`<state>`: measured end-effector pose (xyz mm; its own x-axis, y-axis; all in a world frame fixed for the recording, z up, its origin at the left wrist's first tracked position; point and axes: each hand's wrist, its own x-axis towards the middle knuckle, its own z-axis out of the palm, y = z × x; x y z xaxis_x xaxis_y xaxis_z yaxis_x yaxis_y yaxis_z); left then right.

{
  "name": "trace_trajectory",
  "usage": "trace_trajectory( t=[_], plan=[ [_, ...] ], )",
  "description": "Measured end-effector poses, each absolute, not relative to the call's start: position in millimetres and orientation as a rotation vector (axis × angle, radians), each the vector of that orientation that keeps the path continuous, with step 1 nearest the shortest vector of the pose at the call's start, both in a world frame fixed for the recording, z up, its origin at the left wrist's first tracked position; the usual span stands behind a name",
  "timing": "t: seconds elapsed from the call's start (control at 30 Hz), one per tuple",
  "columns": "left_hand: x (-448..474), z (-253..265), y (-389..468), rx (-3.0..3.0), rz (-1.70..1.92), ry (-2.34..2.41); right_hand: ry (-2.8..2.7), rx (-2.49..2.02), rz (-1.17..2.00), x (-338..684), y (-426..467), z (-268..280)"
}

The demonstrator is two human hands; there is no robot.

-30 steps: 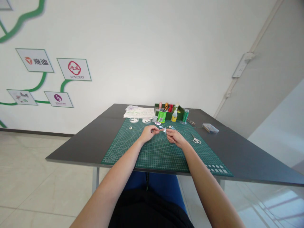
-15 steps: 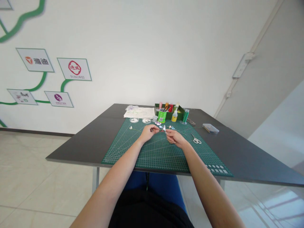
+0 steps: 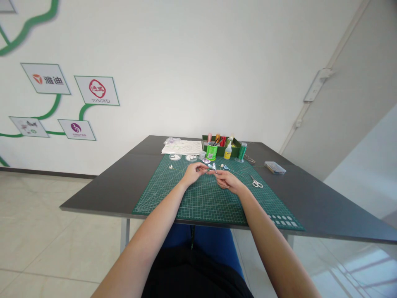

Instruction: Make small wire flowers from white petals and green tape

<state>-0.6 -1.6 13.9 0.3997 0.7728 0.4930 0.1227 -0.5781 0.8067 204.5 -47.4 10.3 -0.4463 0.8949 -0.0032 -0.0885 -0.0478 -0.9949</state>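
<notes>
Above the green cutting mat (image 3: 198, 203), my left hand (image 3: 192, 173) is closed in a pinch at one side of a small shiny silvery piece (image 3: 214, 166). From the other side my right hand (image 3: 228, 180) pinches the same piece, its fingertips close to those of the left. The piece looks like bluish foil, too small to tell its kind, and fingers cover part of it. Just behind the right hand lie a small white flower (image 3: 221, 166) and a pale blue piece (image 3: 226, 167). Another white flower on a thin stem (image 3: 170, 167) rests left of my left hand.
White-handled scissors (image 3: 257, 183) lie right of my right hand. Behind the hands stand a green can (image 3: 211, 152), a glue bottle (image 3: 228, 151), a green tube (image 3: 242, 152) and a green box (image 3: 218, 151). Two shallow dishes (image 3: 175, 157) sit before white sheets (image 3: 186, 146). A flat case (image 3: 275, 167) is farther right.
My right fingertips have moved slightly left, nearer to the left hand, and the silvery piece has shifted a little. My left hand has hardly moved.
</notes>
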Motion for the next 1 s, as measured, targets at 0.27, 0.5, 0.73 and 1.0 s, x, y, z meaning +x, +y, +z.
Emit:
trace_trajectory(
  t=[0.27,0.5,0.73,1.0],
  plan=[
    [-0.7,12.1,0.3,1.976,1.233,0.734,-1.459,-0.87,1.613,206.5,-45.9,8.1],
    [-1.1,12.0,1.7,1.925,1.248,0.747,-1.455,-0.857,1.61,205.1,-48.6,11.3],
    [-0.7,7.4,7.3,1.814,1.237,0.764,-1.399,-0.832,1.608,204.4,-51.9,15.3],
    [-1.7,7.5,9.6,1.726,1.356,0.807,-1.33,-0.846,1.505,205.1,-51.7,18.5]
  ],
)
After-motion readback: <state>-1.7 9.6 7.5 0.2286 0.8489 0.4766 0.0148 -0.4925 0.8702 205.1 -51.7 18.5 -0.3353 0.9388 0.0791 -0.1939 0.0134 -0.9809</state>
